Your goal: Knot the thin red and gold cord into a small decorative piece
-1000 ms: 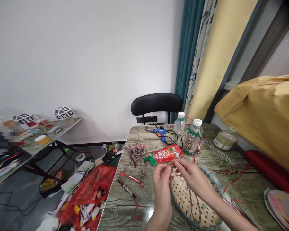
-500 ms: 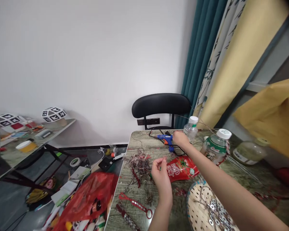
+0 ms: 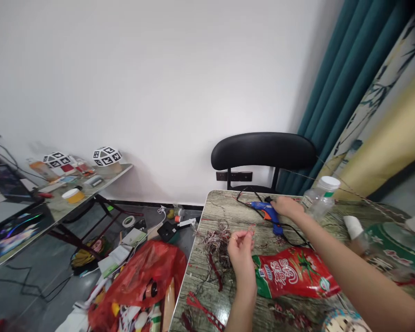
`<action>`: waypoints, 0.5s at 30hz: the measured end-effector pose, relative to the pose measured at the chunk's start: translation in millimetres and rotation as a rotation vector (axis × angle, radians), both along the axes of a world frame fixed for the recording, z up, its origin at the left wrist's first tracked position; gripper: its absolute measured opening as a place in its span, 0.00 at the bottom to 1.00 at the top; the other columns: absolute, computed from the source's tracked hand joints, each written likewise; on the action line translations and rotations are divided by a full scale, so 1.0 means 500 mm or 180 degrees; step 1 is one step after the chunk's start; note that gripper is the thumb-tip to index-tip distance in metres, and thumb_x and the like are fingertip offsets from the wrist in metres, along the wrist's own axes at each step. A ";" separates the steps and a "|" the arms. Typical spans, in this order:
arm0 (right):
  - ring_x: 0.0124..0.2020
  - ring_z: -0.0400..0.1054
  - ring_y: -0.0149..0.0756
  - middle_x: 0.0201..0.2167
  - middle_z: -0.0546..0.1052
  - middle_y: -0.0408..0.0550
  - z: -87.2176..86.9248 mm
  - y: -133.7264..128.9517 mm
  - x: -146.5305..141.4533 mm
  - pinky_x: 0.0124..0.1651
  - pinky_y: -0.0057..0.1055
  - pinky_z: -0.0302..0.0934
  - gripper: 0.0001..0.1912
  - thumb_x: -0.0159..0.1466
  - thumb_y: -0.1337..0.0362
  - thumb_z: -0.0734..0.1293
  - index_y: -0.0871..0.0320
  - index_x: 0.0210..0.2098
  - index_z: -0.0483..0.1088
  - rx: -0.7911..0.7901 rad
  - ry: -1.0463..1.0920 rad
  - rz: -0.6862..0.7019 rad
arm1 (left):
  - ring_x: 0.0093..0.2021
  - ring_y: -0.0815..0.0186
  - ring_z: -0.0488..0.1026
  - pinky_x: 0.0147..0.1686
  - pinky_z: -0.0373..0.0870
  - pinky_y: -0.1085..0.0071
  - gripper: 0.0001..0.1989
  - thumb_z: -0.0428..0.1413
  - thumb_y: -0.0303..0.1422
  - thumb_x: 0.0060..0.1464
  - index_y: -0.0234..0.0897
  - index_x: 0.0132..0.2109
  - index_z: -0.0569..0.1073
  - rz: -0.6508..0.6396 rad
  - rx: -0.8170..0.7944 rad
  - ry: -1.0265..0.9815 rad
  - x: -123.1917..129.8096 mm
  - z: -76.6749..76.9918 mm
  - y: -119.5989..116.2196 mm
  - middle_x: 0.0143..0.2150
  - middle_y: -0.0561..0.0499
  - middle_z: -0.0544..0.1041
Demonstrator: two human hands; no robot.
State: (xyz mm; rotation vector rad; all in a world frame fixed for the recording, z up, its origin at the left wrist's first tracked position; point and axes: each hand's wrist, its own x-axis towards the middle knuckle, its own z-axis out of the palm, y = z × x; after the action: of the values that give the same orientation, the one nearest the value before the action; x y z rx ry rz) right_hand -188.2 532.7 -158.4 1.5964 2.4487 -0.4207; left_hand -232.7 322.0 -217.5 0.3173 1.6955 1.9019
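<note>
My left hand (image 3: pixel 241 249) is raised over the table beside a tangled heap of threads (image 3: pixel 217 240). Its thumb and fingertips are pinched together, and a thin reddish bit shows at the tips. My right hand (image 3: pixel 286 206) is closed at the back end of a blue glue gun (image 3: pixel 267 213) with an orange trigger; what its fingers hold is hidden. The glue gun lies on the table with a black cord round it. A red printed packet (image 3: pixel 293 273) lies between my forearms.
Right of my right hand stands a clear white-capped bottle (image 3: pixel 321 199), with a large green-labelled jar (image 3: pixel 394 244) farther right. A black chair (image 3: pixel 263 151) is behind the table (image 3: pixel 224 199). A red bag (image 3: pixel 141 276) lies on the floor at left. Braided cords and a basket (image 3: pixel 342 320) sit near the front.
The camera view has turned left and come closer, so the table things appear farther right. Both hands keep much the same pose, my right hand still by the glue gun.
</note>
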 end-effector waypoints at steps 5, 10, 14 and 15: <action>0.48 0.73 0.43 0.54 0.73 0.52 -0.001 -0.007 -0.029 0.48 0.45 0.70 0.16 0.69 0.60 0.67 0.57 0.55 0.69 -0.0126 -0.0025 0.0134 | 0.36 0.64 0.76 0.37 0.76 0.62 0.09 0.57 0.35 0.63 0.33 0.44 0.74 0.0054 0.0140 -0.0047 -0.007 -0.005 -0.005 0.41 0.49 0.78; 0.47 0.73 0.43 0.53 0.74 0.51 0.012 -0.018 -0.052 0.47 0.45 0.70 0.16 0.69 0.60 0.67 0.58 0.54 0.69 -0.0308 -0.0003 0.0293 | 0.34 0.66 0.76 0.35 0.75 0.64 0.06 0.58 0.33 0.62 0.33 0.39 0.74 0.0137 0.0287 -0.0078 -0.016 0.001 -0.008 0.37 0.51 0.77; 0.47 0.73 0.43 0.53 0.74 0.51 0.019 -0.015 -0.066 0.47 0.45 0.70 0.16 0.69 0.60 0.67 0.58 0.55 0.69 -0.0356 -0.0053 0.0287 | 0.31 0.67 0.75 0.33 0.75 0.67 0.06 0.59 0.30 0.61 0.33 0.35 0.73 0.0208 0.0375 -0.0153 -0.020 0.005 -0.011 0.33 0.54 0.76; 0.47 0.73 0.44 0.53 0.74 0.51 0.019 -0.013 -0.069 0.47 0.45 0.70 0.16 0.69 0.60 0.67 0.58 0.55 0.69 -0.0345 -0.0054 0.0281 | 0.30 0.68 0.74 0.33 0.74 0.67 0.07 0.59 0.30 0.61 0.33 0.34 0.73 0.0227 0.0389 -0.0179 -0.020 0.006 -0.011 0.32 0.54 0.76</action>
State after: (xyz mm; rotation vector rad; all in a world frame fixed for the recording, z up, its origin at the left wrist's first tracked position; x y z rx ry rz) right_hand -222.7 526.1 -148.7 1.4378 2.4284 -0.5139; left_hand -242.9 316.3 -214.6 0.2509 1.5769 2.0518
